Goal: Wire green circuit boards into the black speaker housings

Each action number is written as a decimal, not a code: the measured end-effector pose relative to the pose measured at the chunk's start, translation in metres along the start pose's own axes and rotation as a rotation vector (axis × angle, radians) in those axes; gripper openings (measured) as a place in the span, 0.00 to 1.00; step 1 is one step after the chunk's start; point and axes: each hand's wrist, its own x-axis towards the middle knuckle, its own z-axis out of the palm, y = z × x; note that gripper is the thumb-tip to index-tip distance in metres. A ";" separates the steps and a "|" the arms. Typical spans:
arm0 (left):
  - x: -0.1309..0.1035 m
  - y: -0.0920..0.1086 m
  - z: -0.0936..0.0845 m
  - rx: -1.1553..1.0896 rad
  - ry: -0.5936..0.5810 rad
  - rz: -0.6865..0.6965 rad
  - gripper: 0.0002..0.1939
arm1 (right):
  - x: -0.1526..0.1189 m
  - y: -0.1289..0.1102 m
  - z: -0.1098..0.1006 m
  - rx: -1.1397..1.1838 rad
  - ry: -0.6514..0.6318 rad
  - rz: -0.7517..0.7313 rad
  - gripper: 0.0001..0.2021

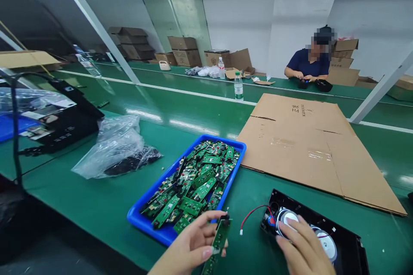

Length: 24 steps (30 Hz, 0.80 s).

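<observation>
My left hand (196, 245) grips a narrow green circuit board (221, 236) between thumb and fingers, just in front of a blue tray (134, 219). Many similar circuit boards (203, 180) lie heaped in that tray. On the right, my right hand (305, 245) lies over a black plastic housing (350, 249), its fingers stretched across a round silver speaker (288, 215). A second round speaker (327, 247) sits beside it, partly hidden by the hand. Red and black wires with a small white connector (241, 232) trail from the housing onto the green table.
Flattened cardboard (300, 146) lies behind the housing. Left of the tray is a clear plastic bag (112, 150) with something black inside, near a black box-shaped device (74, 116). A water bottle (238, 87) stands farther back. Across the benches a co-worker (308, 64) handles small dark parts.
</observation>
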 end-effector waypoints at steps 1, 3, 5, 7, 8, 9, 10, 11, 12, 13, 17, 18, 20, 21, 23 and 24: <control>-0.001 -0.005 0.003 -0.046 0.002 -0.013 0.30 | 0.026 -0.010 0.005 0.007 0.008 -0.062 0.15; 0.000 -0.010 0.008 -0.122 0.006 -0.050 0.31 | 0.065 -0.026 0.013 0.014 -0.017 -0.126 0.16; 0.001 -0.011 0.010 -0.177 0.025 -0.079 0.29 | 0.083 -0.034 0.021 0.030 -0.013 -0.106 0.18; 0.001 -0.011 0.010 -0.196 0.024 -0.094 0.26 | 0.085 -0.037 0.031 0.060 -0.001 -0.056 0.18; 0.001 -0.011 0.010 -0.194 0.030 -0.091 0.25 | 0.084 -0.038 0.035 0.079 0.004 -0.037 0.17; 0.001 -0.012 0.011 -0.192 0.043 -0.078 0.25 | 0.082 -0.039 0.039 0.100 0.009 -0.030 0.16; 0.000 -0.013 0.011 -0.193 0.052 -0.061 0.24 | 0.081 -0.039 0.042 0.123 0.013 -0.032 0.16; 0.000 -0.015 0.011 -0.197 0.059 -0.044 0.24 | 0.080 -0.039 0.043 0.150 0.012 -0.037 0.16; 0.000 -0.017 0.011 -0.208 0.070 -0.031 0.23 | 0.080 -0.038 0.043 0.188 0.006 -0.044 0.17; 0.001 -0.019 0.011 -0.220 0.084 -0.019 0.22 | 0.080 -0.037 0.041 0.236 -0.009 -0.050 0.17; 0.005 -0.030 0.005 -0.147 0.101 0.036 0.21 | 0.085 -0.031 0.026 0.393 -0.061 -0.030 0.15; 0.006 -0.032 0.004 -0.105 0.106 0.067 0.21 | 0.085 -0.029 0.022 0.412 -0.072 -0.019 0.14; 0.008 -0.035 0.003 0.004 0.114 0.132 0.20 | 0.086 -0.027 0.015 0.448 -0.107 0.017 0.14; 0.008 -0.035 0.003 0.072 0.127 0.166 0.20 | 0.086 -0.027 0.013 0.474 -0.130 0.043 0.14; 0.008 -0.034 0.007 0.246 0.159 0.235 0.18 | 0.086 -0.027 0.009 0.525 -0.154 0.098 0.14; 0.008 -0.032 0.009 0.336 0.174 0.267 0.18 | 0.086 -0.027 0.008 0.548 -0.156 0.121 0.14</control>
